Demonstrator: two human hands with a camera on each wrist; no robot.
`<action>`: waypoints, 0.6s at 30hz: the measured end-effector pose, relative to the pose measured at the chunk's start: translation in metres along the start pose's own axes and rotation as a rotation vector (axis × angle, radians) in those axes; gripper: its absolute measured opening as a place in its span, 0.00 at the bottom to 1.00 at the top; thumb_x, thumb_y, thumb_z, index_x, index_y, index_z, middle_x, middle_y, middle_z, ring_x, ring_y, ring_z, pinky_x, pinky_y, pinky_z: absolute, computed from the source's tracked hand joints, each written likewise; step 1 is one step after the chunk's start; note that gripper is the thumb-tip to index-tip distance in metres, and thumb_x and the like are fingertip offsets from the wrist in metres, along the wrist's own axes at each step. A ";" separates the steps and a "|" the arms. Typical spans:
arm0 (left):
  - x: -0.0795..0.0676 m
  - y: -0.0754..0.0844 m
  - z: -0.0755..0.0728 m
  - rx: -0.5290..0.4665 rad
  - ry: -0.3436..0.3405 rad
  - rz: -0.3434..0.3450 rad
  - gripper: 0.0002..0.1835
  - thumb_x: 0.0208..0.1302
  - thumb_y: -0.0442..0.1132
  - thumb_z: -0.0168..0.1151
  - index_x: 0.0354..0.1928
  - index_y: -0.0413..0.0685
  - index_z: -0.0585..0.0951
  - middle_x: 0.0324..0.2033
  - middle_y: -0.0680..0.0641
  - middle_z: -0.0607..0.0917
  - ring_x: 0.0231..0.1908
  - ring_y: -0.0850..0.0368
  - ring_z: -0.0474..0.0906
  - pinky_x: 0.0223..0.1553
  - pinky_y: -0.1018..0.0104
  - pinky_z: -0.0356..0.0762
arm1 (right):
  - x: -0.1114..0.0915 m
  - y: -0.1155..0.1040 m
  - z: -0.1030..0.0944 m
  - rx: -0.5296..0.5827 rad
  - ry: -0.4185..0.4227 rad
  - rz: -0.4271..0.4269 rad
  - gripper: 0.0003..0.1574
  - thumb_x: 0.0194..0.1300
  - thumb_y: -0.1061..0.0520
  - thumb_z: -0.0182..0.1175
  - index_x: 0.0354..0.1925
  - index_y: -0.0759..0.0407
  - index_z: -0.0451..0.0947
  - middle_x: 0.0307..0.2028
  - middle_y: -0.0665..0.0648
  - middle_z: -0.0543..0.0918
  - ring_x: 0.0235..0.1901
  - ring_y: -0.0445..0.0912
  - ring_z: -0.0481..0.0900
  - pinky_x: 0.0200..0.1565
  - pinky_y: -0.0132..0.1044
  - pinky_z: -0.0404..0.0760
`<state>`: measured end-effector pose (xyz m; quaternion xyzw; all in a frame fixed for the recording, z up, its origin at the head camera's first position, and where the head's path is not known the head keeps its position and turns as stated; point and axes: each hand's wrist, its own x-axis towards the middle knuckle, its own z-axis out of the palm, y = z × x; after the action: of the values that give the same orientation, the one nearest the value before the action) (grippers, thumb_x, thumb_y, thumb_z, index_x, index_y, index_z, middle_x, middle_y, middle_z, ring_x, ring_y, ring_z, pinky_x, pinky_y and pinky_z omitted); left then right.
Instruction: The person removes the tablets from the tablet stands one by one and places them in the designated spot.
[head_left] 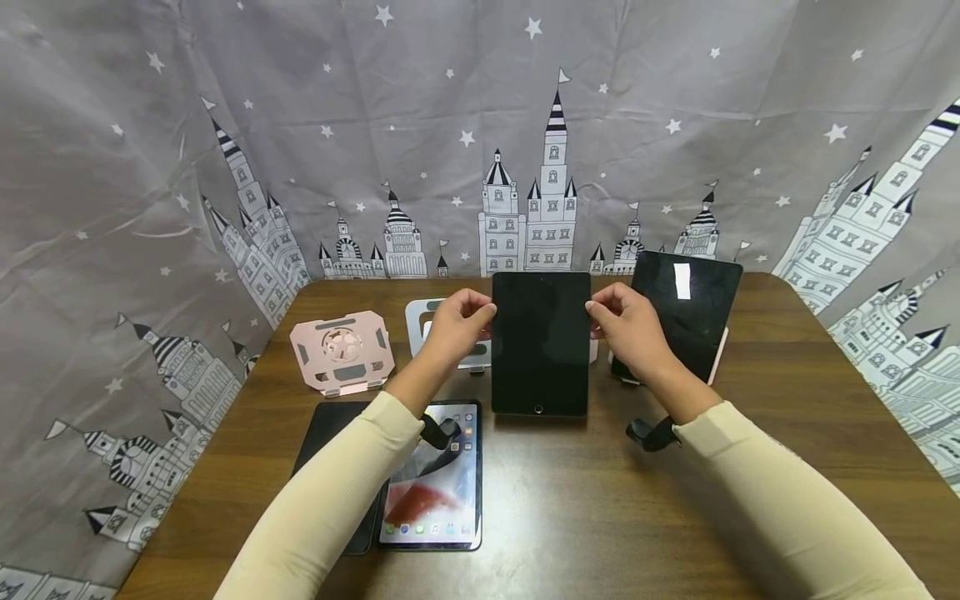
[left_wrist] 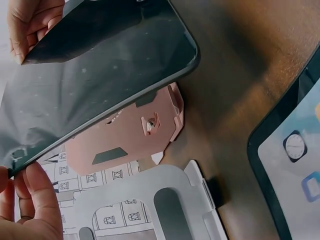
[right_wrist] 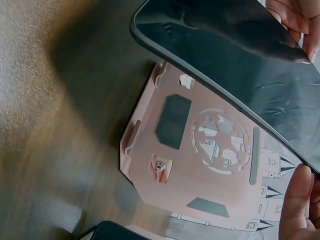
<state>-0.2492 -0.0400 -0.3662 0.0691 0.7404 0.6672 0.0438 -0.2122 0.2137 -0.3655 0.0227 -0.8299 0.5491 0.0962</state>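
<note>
A black tablet point(head_left: 540, 346) with a dark screen and a round home button stands nearly upright at the middle of the head view. My left hand point(head_left: 459, 327) pinches its left edge near the top, and my right hand point(head_left: 628, 327) pinches the right edge at about the same height. Behind the tablet is a pink stand point(right_wrist: 175, 130) with grey pads and a round cut-out, mostly hidden in the head view. In the right wrist view the tablet's lower edge hangs above this stand, apart from its bottom lip. A pale grey-blue stand point(left_wrist: 135, 185) is beside my left hand.
Another pink stand point(head_left: 342, 352) is at the back left. At the back right, a dark tablet point(head_left: 686, 312) leans on a stand. A tablet with a lit screen point(head_left: 431, 475) and a dark tablet point(head_left: 330, 425) lie under my left forearm. A printed curtain point(head_left: 420, 100) hangs behind the wooden table point(head_left: 570, 517).
</note>
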 end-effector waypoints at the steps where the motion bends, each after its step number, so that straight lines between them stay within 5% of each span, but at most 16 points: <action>1: -0.001 -0.001 0.000 0.003 -0.002 -0.004 0.05 0.70 0.33 0.60 0.44 0.38 0.78 0.34 0.46 0.78 0.33 0.56 0.76 0.38 0.63 0.84 | -0.001 0.000 0.000 -0.006 -0.001 0.002 0.12 0.74 0.60 0.56 0.47 0.69 0.73 0.34 0.64 0.78 0.29 0.47 0.79 0.34 0.37 0.85; 9: -0.006 -0.007 -0.004 0.013 -0.036 -0.061 0.04 0.71 0.33 0.58 0.43 0.39 0.77 0.32 0.46 0.78 0.31 0.56 0.76 0.44 0.49 0.82 | -0.008 0.004 0.005 -0.032 -0.011 0.026 0.10 0.73 0.60 0.56 0.44 0.68 0.74 0.35 0.64 0.80 0.27 0.49 0.80 0.36 0.46 0.85; 18: -0.010 -0.014 -0.008 0.044 -0.038 -0.090 0.03 0.70 0.32 0.59 0.40 0.38 0.77 0.30 0.46 0.78 0.27 0.55 0.77 0.43 0.46 0.82 | -0.014 0.012 0.011 -0.006 -0.072 0.102 0.10 0.74 0.59 0.56 0.44 0.66 0.73 0.32 0.63 0.79 0.30 0.51 0.80 0.36 0.45 0.86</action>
<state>-0.2408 -0.0510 -0.3795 0.0495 0.7562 0.6468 0.0861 -0.2019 0.2071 -0.3828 -0.0004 -0.8344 0.5498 0.0384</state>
